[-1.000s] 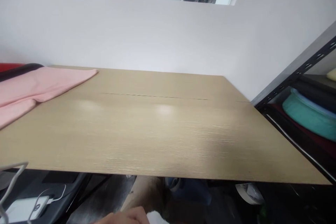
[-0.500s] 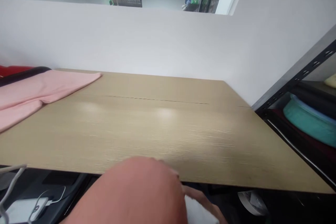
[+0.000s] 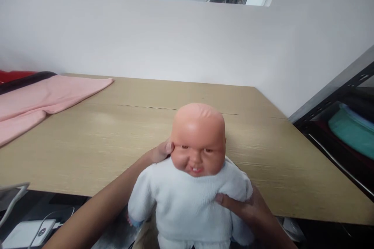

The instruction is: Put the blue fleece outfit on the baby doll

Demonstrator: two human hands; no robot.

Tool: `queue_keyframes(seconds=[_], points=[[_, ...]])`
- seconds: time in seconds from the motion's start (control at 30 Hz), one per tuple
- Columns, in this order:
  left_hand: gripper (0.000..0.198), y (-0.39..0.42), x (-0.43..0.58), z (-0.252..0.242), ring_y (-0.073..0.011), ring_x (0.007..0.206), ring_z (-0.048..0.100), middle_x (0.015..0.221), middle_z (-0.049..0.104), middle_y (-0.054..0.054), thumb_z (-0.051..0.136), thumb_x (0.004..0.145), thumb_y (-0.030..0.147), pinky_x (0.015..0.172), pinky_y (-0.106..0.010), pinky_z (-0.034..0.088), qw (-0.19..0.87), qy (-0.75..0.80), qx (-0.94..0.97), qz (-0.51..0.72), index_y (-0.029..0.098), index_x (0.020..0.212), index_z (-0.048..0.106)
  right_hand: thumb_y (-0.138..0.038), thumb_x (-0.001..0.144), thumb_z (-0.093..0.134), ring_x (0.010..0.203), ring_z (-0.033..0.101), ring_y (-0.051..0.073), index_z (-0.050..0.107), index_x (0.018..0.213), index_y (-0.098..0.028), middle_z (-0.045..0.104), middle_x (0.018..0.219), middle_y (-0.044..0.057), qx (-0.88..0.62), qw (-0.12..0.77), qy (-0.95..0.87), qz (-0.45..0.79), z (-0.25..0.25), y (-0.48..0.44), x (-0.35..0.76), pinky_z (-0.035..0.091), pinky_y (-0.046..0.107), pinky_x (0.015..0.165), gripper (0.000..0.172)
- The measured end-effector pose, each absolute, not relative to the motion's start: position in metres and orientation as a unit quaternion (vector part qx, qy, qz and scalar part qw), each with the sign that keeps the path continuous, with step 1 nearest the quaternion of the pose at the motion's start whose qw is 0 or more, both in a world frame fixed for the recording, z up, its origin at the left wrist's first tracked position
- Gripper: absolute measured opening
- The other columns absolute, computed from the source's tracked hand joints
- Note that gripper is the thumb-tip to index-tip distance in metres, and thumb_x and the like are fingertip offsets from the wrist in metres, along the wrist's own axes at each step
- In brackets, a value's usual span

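Observation:
A baby doll (image 3: pixel 191 202) in a fluffy white outfit is held upright at the table's front edge, facing me. My left hand (image 3: pixel 162 151) grips the side of its bald head, thumb at the cheek and the other fingers hidden behind. Around the doll's chest and upper arm on the right closes my right hand (image 3: pixel 244 206), thumb on the white cloth in front. The doll's lower body runs out of the bottom of the view.
A pink cloth (image 3: pixel 49 93) lies on the wooden table (image 3: pixel 131 124) at the left, beside something red and black. A metal shelf (image 3: pixel 327 109) with folded teal fabric (image 3: pixel 353 130) borders the right. A white power bank (image 3: pixel 29 233) with cables sits low left.
The doll has come up from the bottom edge into full view, its face and white outfit now showing. Both hands now show on it. The view has shifted slightly.

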State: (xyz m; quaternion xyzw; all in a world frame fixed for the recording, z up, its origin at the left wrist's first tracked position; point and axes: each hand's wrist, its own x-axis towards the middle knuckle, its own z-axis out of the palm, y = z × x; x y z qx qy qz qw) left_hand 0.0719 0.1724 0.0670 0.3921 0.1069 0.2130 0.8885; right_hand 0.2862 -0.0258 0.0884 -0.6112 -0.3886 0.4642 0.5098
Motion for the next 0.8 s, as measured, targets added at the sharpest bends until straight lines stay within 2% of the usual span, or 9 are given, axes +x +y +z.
queue_keyframes(seconds=[0.1,0.2,0.47,0.6,0.7,0.8], points=[[0.058,0.195,0.089,0.07,-0.0457,0.144,0.068,0.122,0.087,-0.008,0.09,0.067,0.07,0.12,-0.053,0.06,0.872,0.065,0.416,0.25,0.027,0.106,0.088,-0.06,0.067,0.104,0.134,0.075,0.044,0.077,0.142,-0.026,0.083,0.136,0.014,-0.618,0.49,-0.372,0.489,0.104,-0.006,0.29,0.058,0.064,0.12,0.087],[0.051,0.221,0.103,0.067,-0.0439,0.145,0.068,0.12,0.088,-0.007,0.09,0.074,0.066,0.128,-0.053,0.052,0.854,0.066,0.407,0.317,0.025,0.105,0.086,-0.06,0.069,0.104,0.135,0.075,0.044,0.082,0.133,-0.025,0.084,0.134,0.014,-0.61,0.489,-0.366,0.505,0.11,0.017,0.296,0.059,0.062,0.119,0.076],[0.066,0.295,0.128,0.055,-0.0429,0.153,0.061,0.138,0.082,-0.012,0.083,0.088,0.07,0.139,-0.056,0.035,0.847,0.086,0.424,0.309,0.021,0.132,0.08,-0.055,0.07,0.105,0.134,0.076,0.042,0.082,0.13,-0.025,0.085,0.134,0.011,-0.594,0.485,-0.331,0.55,0.097,0.089,0.319,0.062,0.057,0.118,0.071],[0.071,0.334,0.14,0.045,-0.044,0.156,0.057,0.14,0.081,-0.012,0.076,0.088,0.077,0.138,-0.058,0.038,0.842,0.1,0.448,0.284,0.021,0.133,0.08,-0.053,0.077,0.102,0.132,0.078,0.04,0.082,0.13,-0.026,0.088,0.123,0.009,-0.572,0.47,-0.339,0.58,0.092,0.127,0.334,0.066,0.054,0.113,0.063],[0.077,0.364,0.148,0.038,-0.0446,0.157,0.055,0.144,0.079,-0.012,0.079,0.082,0.082,0.135,-0.055,0.044,0.837,0.092,0.469,0.269,0.022,0.13,0.082,-0.051,0.08,0.099,0.129,0.079,0.04,0.083,0.127,-0.026,0.089,0.118,0.009,-0.574,0.466,-0.335,0.584,0.086,0.153,0.344,0.069,0.053,0.11,0.056],[0.071,0.392,0.155,0.032,-0.0411,0.159,0.054,0.147,0.078,-0.01,0.079,0.084,0.079,0.135,-0.05,0.046,0.825,0.103,0.466,0.303,0.023,0.128,0.082,-0.05,0.085,0.093,0.125,0.081,0.042,0.081,0.131,-0.026,0.089,0.119,0.009,-0.571,0.475,-0.335,0.579,0.079,0.173,0.351,0.07,0.057,0.108,0.053]])
